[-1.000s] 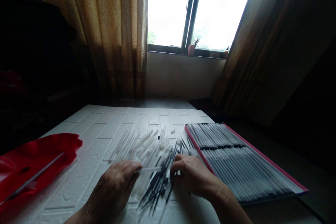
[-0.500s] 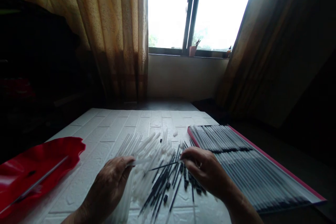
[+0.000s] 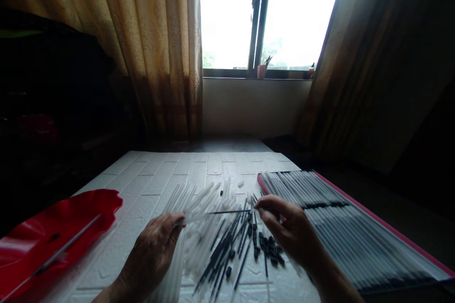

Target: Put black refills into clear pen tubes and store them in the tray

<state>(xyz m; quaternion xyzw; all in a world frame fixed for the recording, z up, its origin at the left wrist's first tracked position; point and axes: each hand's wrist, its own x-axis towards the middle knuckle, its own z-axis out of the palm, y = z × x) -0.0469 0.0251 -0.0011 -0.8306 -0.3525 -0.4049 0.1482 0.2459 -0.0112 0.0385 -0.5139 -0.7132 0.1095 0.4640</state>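
Between thumb and fingers, my left hand (image 3: 152, 246) pinches a translucent white pen barrel (image 3: 196, 218), which points right. My right hand (image 3: 286, 222) pinches a thin black pen refill (image 3: 231, 211) held nearly level. The refill's left tip is at the barrel's open end; whether it has entered cannot be made out. Under and between the hands lie loose clear barrels (image 3: 174, 270), a heap of dark refills (image 3: 220, 258) and small black caps (image 3: 273, 252). Close by my right wrist is a pink-edged box (image 3: 386, 225) with two rows of capped clear pens (image 3: 355, 241).
On the left, a red wavy-rimmed tray (image 3: 115, 199) holds a long thin rod (image 3: 71, 241). Everything rests on a white brick-patterned tabletop (image 3: 156, 170). Beyond are curtains (image 3: 159, 57), a window (image 3: 227, 19) and a small pen cup (image 3: 262, 71) on the sill.
The refill in my right hand has swung from slanted to nearly level, and its tip now meets the barrel's end. Both hands appear slightly further right as the view shifts.
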